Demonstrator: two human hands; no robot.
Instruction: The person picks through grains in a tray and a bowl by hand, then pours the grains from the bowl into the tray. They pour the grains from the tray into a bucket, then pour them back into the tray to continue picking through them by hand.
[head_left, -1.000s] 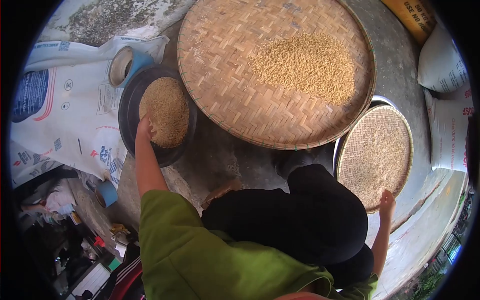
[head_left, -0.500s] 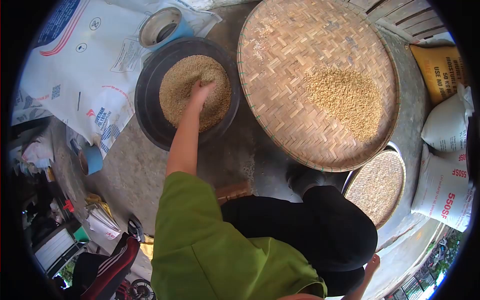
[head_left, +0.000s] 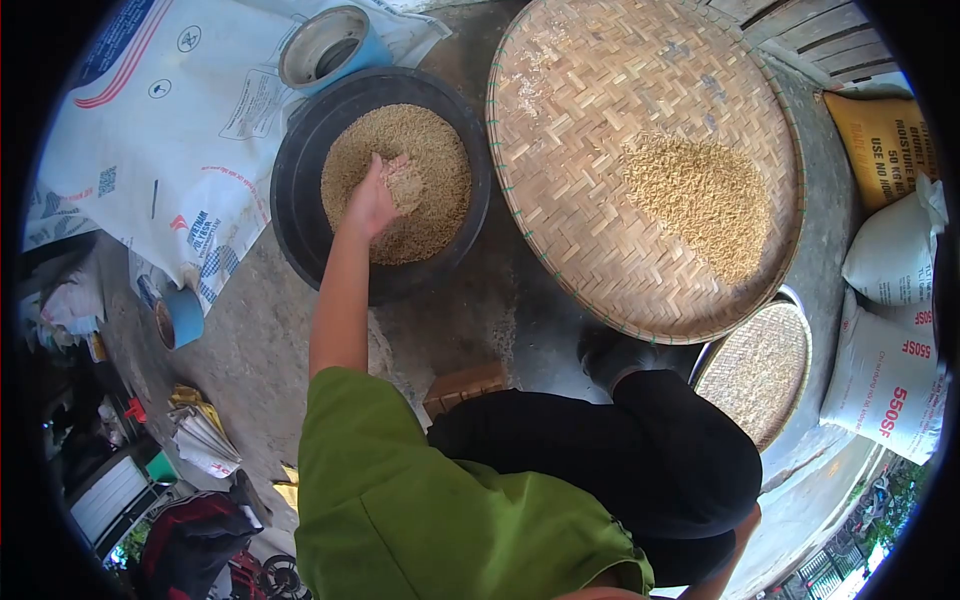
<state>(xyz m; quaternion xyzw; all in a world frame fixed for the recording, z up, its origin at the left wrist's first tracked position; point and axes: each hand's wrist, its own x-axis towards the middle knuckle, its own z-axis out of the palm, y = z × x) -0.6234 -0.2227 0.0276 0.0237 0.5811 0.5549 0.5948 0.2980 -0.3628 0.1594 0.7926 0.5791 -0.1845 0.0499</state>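
Note:
My left hand [head_left: 372, 203] is inside a round black basin [head_left: 292, 205], palm turned up and fingers curled, with a heap of unhusked rice grains [head_left: 404, 188] in it. More rice [head_left: 440, 235] lies around and beneath the hand. Of my right arm [head_left: 738, 545], only a bare stretch shows beside my bent knee; the hand itself is hidden. To the right of the basin is a large woven bamboo tray [head_left: 570, 190] with a pile of golden rice [head_left: 700, 205] on its right side.
A smaller tray of grain [head_left: 755, 375] stands below the big one. Blue pots [head_left: 360, 62] [head_left: 180, 318], a white woven sack [head_left: 170, 130], a brick [head_left: 465, 385] and full sacks [head_left: 885, 385] surround me. A person in dark-red clothing [head_left: 190, 535] is at lower left.
My left hand has come up from the rice, turned palm up and now bears a heap of grain. It has shifted slightly left and down. The person at lower left has moved.

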